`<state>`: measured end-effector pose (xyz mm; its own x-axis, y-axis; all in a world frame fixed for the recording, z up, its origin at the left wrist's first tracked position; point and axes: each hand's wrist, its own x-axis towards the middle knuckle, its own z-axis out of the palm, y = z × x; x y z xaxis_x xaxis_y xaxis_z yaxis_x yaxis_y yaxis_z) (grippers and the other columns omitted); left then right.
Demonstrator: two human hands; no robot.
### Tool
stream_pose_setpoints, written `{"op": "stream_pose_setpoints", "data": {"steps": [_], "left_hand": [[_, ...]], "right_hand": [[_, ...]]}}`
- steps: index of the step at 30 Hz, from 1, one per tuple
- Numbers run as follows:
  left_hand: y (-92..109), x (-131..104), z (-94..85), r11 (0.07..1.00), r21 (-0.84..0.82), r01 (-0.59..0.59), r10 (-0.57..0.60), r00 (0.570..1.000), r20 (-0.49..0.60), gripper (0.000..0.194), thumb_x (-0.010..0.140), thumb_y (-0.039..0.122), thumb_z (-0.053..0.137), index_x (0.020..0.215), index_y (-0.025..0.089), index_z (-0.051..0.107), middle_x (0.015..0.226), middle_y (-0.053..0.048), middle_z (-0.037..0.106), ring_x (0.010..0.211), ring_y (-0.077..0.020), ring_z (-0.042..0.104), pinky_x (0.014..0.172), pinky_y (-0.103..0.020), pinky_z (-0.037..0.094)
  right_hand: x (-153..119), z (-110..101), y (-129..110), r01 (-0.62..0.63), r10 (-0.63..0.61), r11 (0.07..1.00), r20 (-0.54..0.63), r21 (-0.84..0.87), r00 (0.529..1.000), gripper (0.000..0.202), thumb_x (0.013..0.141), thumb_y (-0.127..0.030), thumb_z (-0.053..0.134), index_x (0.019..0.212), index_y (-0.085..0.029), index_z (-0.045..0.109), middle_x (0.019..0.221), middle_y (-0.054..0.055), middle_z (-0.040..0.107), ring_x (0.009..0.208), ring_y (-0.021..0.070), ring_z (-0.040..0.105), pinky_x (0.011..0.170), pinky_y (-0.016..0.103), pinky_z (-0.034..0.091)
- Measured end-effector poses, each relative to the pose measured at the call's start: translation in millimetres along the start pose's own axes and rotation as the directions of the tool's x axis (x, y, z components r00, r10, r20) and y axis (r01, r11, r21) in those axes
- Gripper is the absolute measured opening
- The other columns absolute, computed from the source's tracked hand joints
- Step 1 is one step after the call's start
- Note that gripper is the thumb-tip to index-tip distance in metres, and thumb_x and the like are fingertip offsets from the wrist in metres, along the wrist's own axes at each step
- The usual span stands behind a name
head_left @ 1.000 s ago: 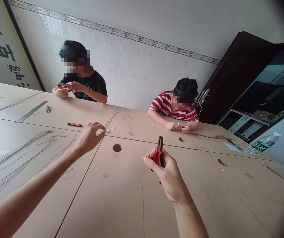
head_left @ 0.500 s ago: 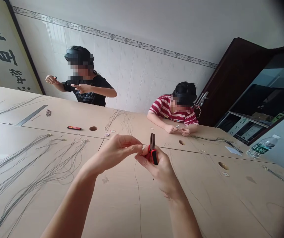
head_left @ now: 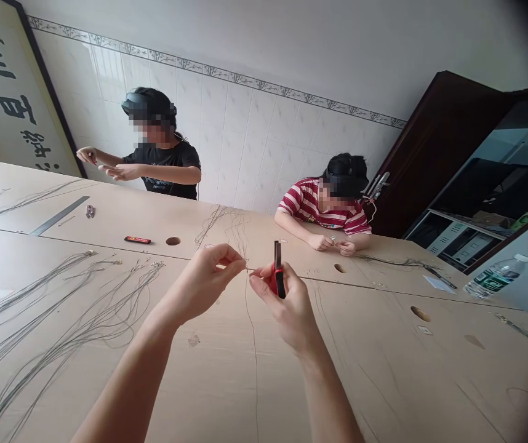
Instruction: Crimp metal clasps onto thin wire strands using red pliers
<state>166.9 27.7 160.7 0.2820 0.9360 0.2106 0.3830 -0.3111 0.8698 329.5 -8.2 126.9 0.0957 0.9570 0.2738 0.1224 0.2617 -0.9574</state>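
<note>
My left hand (head_left: 211,280) pinches the upper end of a thin dark cord (head_left: 253,335), which hangs down from its fingertips over the table. Whatever small piece is at the cord's end is too tiny to make out. Close by on the right, my right hand (head_left: 287,301) is wrapped round red and black pliers (head_left: 278,271), whose jaws point up and away. The right thumb and index finger come together near the left fingertips, with a narrow gap between the two hands.
Bundles of cords (head_left: 61,332) spread over the left of the table (head_left: 208,394). Farther back lie a metal ruler (head_left: 61,215) and a red and black knife (head_left: 137,240). A bottle (head_left: 497,277) stands at the right. Two people (head_left: 165,147) (head_left: 324,203) sit across the table.
My hands have moved slightly left and come a little apart; the pliers have shifted left and stand more upright. Across the table, the left person's hands have moved left.
</note>
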Motion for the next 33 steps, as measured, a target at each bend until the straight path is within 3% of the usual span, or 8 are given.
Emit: {"op": "stream_pose_setpoints", "data": {"steps": [3, 9, 15, 22, 29, 33], "left_hand": [[0.4, -0.9, -2.3, 1.0, 0.007, 0.017, -0.017, 1.0, -0.022, 0.024, 0.088, 0.04, 0.057, 0.079, 0.018, 0.062, 0.076, -0.001, 0.063, 0.054, -0.0093, 0.046, 0.043, -0.019, 0.032], [6.3, -6.1, 0.3, 0.999, 0.052, -0.01, 0.01, 1.0, 0.001, 0.025, 0.088, 0.04, 0.056, 0.078, 0.018, 0.062, 0.073, 0.0, 0.062, 0.05, -0.0086, 0.039, 0.043, -0.021, 0.03], [7.2, -9.6, 3.1, 0.998, 0.056, -0.034, 0.031, 0.998, 0.055, 0.024, 0.089, 0.04, 0.055, 0.079, 0.02, 0.063, 0.07, 0.001, 0.059, 0.056, -0.0108, 0.044, 0.048, -0.021, 0.034], [7.9, -8.9, 3.0, 0.997, 0.069, -0.036, 0.034, 0.999, 0.031, 0.026, 0.089, 0.041, 0.054, 0.077, 0.019, 0.061, 0.072, 0.001, 0.059, 0.052, -0.0093, 0.035, 0.044, -0.021, 0.029], [14.0, -9.5, 8.9, 0.995, 0.09, -0.039, 0.036, 0.999, 0.033, 0.024, 0.087, 0.038, 0.054, 0.075, 0.019, 0.062, 0.069, 0.001, 0.058, 0.054, -0.0105, 0.041, 0.047, -0.022, 0.032], [18.0, -11.7, 11.4, 0.997, 0.079, -0.014, 0.012, 1.0, 0.021, 0.024, 0.089, 0.039, 0.053, 0.075, 0.02, 0.06, 0.076, 0.001, 0.062, 0.054, -0.0097, 0.04, 0.048, -0.022, 0.032]], "right_hand": [[-2.7, 0.8, 0.4, 0.032, -0.031, 0.999, -0.056, 0.006, 0.998, 0.024, 0.084, -0.041, 0.068, 0.083, -0.023, 0.051, 0.094, 0.002, 0.063, 0.085, 0.0161, 0.056, 0.083, 0.032, 0.046], [-7.6, 2.1, -1.3, 0.02, -0.018, 0.998, -0.041, 0.065, 0.999, 0.026, 0.082, -0.04, 0.07, 0.082, -0.023, 0.051, 0.095, 0.002, 0.064, 0.086, 0.0165, 0.056, 0.082, 0.032, 0.047], [-9.7, 5.3, -4.0, 0.023, -0.02, 0.998, -0.054, 0.061, 0.998, 0.025, 0.083, -0.038, 0.069, 0.08, -0.023, 0.051, 0.082, -0.001, 0.058, 0.075, 0.0137, 0.053, 0.073, 0.028, 0.046], [-8.8, 3.9, -0.6, 0.031, -0.026, 0.998, -0.083, 0.058, 0.996, 0.021, 0.083, -0.036, 0.07, 0.081, -0.023, 0.054, 0.077, -0.003, 0.055, 0.074, 0.0134, 0.052, 0.073, 0.027, 0.045], [-7.4, 2.9, -1.2, 0.013, -0.008, 0.996, -0.068, 0.083, 0.998, 0.022, 0.083, -0.039, 0.07, 0.081, -0.022, 0.056, 0.075, -0.002, 0.056, 0.071, 0.013, 0.051, 0.07, 0.027, 0.045], [-7.8, 3.3, -2.0, 0.023, -0.016, 0.998, -0.125, 0.06, 0.992, 0.023, 0.083, -0.039, 0.07, 0.08, -0.022, 0.055, 0.075, -0.003, 0.056, 0.07, 0.0124, 0.05, 0.069, 0.026, 0.045]]}}
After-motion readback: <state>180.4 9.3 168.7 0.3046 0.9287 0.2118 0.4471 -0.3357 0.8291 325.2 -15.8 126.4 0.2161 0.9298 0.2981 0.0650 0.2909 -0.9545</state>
